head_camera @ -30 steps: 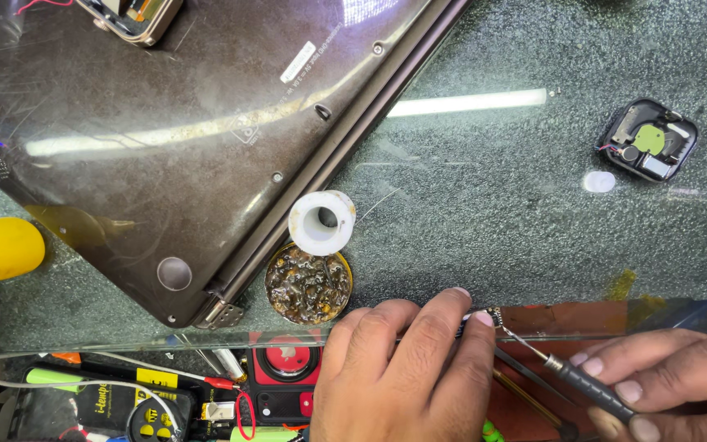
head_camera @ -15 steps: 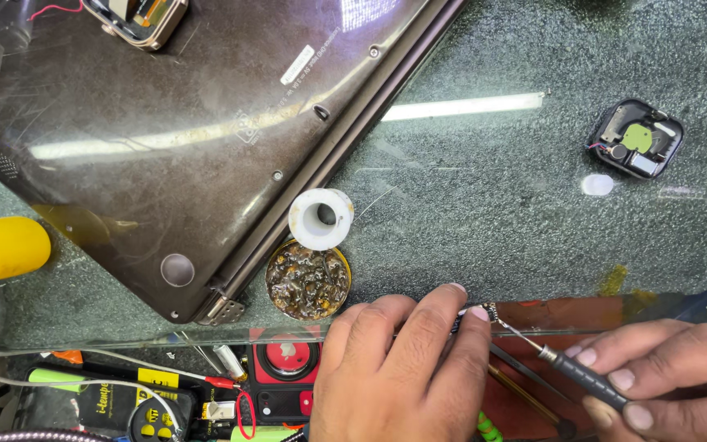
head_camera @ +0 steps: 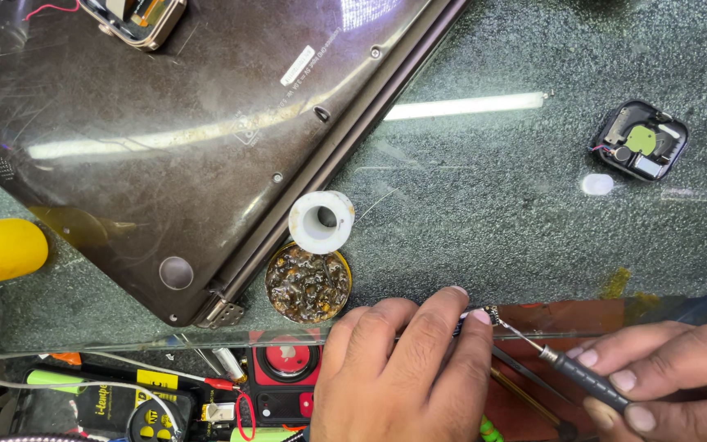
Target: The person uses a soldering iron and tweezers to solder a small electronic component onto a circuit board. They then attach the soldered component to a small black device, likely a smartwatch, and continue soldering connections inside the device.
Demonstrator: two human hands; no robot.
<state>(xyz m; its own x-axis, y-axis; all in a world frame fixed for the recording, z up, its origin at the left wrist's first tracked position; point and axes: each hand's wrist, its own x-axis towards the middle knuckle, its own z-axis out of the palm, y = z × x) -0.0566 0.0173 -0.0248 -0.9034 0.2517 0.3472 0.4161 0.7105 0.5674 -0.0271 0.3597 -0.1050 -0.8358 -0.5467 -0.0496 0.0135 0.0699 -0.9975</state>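
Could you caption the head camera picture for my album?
Left hand pinches a tiny part while right hand touches a thin tool to it.

Both hands are bare, with no gloves, rings or watch. The left hand (head_camera: pixel 407 372) shows short, trimmed nails (pale at the tips). The right hand (head_camera: pixel 668 381) has the same; no sleeves are in view.

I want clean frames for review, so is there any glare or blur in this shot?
Head view: a bright tube-light reflection streaks across the glass worktop and the laptop underside; the left hand, right hand and soldering iron are sharp, no motion blur.
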